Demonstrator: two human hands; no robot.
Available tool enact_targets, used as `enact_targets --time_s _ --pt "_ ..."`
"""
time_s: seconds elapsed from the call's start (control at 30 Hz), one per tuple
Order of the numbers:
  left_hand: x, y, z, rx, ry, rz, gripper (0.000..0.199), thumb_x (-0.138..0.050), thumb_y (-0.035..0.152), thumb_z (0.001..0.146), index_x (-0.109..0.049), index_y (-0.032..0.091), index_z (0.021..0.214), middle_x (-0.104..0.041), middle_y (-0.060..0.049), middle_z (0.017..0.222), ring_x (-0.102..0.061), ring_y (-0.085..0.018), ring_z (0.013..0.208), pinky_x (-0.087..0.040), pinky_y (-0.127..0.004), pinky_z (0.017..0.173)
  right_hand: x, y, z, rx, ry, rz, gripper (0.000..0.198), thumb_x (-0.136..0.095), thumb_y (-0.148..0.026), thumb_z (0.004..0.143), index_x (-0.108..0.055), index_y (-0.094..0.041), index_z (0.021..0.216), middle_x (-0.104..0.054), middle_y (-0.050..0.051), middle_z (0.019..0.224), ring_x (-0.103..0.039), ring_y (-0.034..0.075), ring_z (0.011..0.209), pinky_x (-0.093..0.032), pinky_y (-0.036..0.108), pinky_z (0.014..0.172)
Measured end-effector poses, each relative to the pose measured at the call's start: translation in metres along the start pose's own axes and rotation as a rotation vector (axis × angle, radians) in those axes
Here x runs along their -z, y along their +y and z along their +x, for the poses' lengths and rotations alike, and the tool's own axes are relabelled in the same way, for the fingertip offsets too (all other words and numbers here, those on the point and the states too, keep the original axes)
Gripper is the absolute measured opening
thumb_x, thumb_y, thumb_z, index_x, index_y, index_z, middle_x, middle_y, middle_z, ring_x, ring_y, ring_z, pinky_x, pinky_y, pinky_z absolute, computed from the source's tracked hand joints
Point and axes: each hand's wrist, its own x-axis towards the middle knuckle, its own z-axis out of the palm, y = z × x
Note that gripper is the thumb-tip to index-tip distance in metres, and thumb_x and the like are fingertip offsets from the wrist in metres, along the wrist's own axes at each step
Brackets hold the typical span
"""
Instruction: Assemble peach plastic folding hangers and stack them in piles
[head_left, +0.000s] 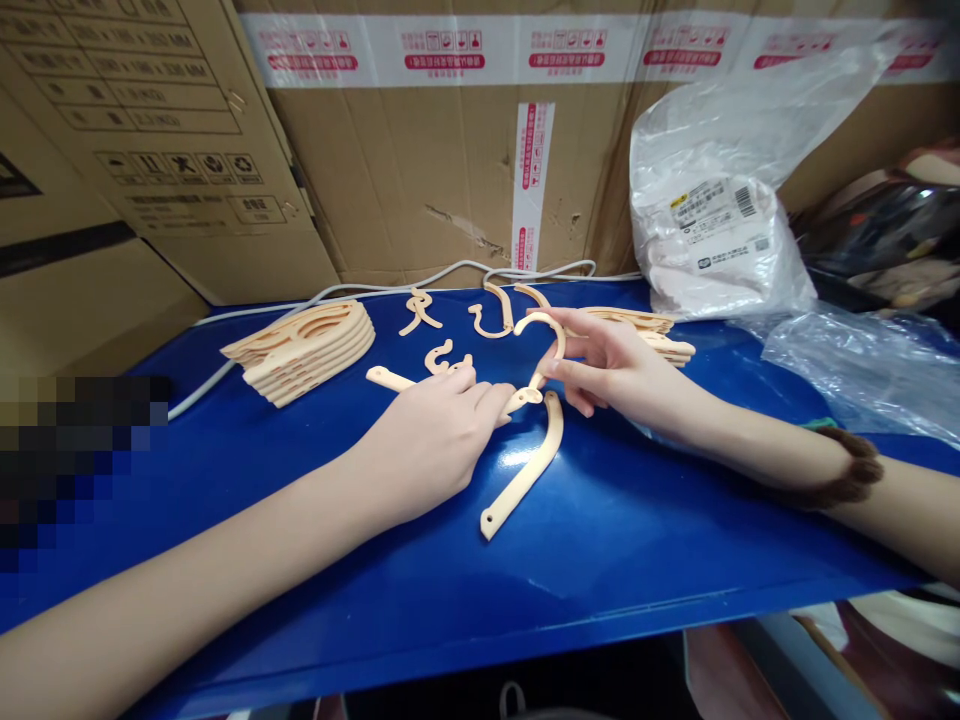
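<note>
My right hand (619, 370) pinches a cream plastic hanger hook (561, 338), its curve upward and open to the left. My left hand (431, 435) is closed on a cream hanger arm (386, 378), whose end sticks out left of the fingers. Between both hands, the hook's lower end meets the arm's rounded tip; whether they are locked together I cannot tell. Just below lies a loose curved hanger arm (532, 470), with a hole near its lower end. Behind my left fingers is another small hook (437, 356), partly covered.
Stacked folded hangers (304, 350) stand at the left, and another stack (671, 345) sits partly behind my right hand. More loose hanger pieces (420, 312) lie at the back. Cardboard boxes (450, 180), a white cable (337, 290) and a clear plastic bag (720, 230) border the blue tabletop (637, 550).
</note>
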Motion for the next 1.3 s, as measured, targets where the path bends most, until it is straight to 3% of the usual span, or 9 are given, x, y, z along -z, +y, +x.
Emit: enact_targets --time_s 0.23,0.43,0.7,0.93,1.03,1.17,1.3 --pt "0.001 -0.001 0.0 -0.004 -0.054 0.012 0.028 -0.038 0.005 0.091 -0.063 0.009 0.102 -0.068 -0.009 0.088 -0.057 -0.024 0.077 -0.046 -0.035 0.072 -0.001 -0.002 -0.001 -0.024 0.009 0.013 0.065 -0.063 -0.017 0.084 -0.038 -0.014 0.144 -0.066 -0.002 0.077 -0.045 0.005 0.04 -0.039 0.024 0.041" --pt "0.002 0.0 0.001 -0.02 -0.063 0.017 0.032 -0.038 0.002 0.088 -0.064 0.008 0.105 -0.067 -0.01 0.085 -0.055 -0.023 0.073 -0.044 -0.034 0.067 -0.005 -0.004 -0.003 -0.045 0.029 0.039 0.065 -0.063 -0.014 0.082 -0.039 -0.011 0.143 -0.062 -0.005 0.071 -0.045 0.005 0.038 -0.037 0.022 0.039" --pt "0.0 0.001 -0.001 -0.028 -0.028 0.025 0.035 -0.039 0.001 0.085 -0.064 0.007 0.109 -0.068 -0.01 0.085 -0.058 -0.024 0.075 -0.046 -0.035 0.069 -0.007 -0.003 -0.005 -0.051 0.002 0.048 0.053 -0.059 -0.016 0.087 -0.039 -0.014 0.136 -0.061 -0.006 0.072 -0.043 0.003 0.036 -0.035 0.02 0.036" --pt "0.005 -0.002 0.001 0.053 -0.063 -0.067 0.032 -0.033 0.016 0.099 -0.065 0.012 0.103 -0.07 -0.009 0.093 -0.062 -0.024 0.084 -0.049 -0.037 0.08 -0.001 -0.006 -0.003 0.029 -0.055 -0.008 0.041 -0.062 -0.021 0.088 -0.044 -0.02 0.124 -0.061 -0.005 0.077 -0.05 0.005 0.042 -0.038 0.021 0.039" --pt "0.013 -0.005 0.001 0.187 -0.064 -0.236 0.034 -0.03 0.028 0.103 -0.062 0.016 0.108 -0.069 -0.007 0.096 -0.063 -0.022 0.086 -0.049 -0.034 0.077 0.004 -0.009 -0.004 0.086 -0.027 -0.182 0.043 -0.065 -0.035 0.088 -0.046 -0.022 0.124 -0.064 -0.003 0.076 -0.055 0.01 0.05 -0.041 0.025 0.044" --pt "0.022 -0.01 0.001 0.374 -0.079 -0.577 0.028 -0.04 0.032 0.099 -0.058 0.02 0.117 -0.069 -0.003 0.092 -0.064 -0.018 0.081 -0.048 -0.028 0.066 0.009 -0.012 -0.008 0.196 0.074 -0.805 0.034 -0.063 -0.047 0.088 -0.06 -0.02 0.109 -0.065 0.001 0.074 -0.061 0.018 0.067 -0.041 0.029 0.058" --pt "0.021 -0.011 0.004 0.514 -0.159 -1.083 0.021 -0.05 0.028 0.091 -0.058 0.018 0.107 -0.062 0.0 0.08 -0.058 -0.012 0.061 -0.045 -0.02 0.046 0.006 -0.015 -0.012 0.087 0.002 -1.179 0.045 -0.054 -0.062 0.088 -0.062 -0.019 0.079 -0.064 0.003 0.067 -0.054 0.017 0.06 -0.032 0.029 0.057"
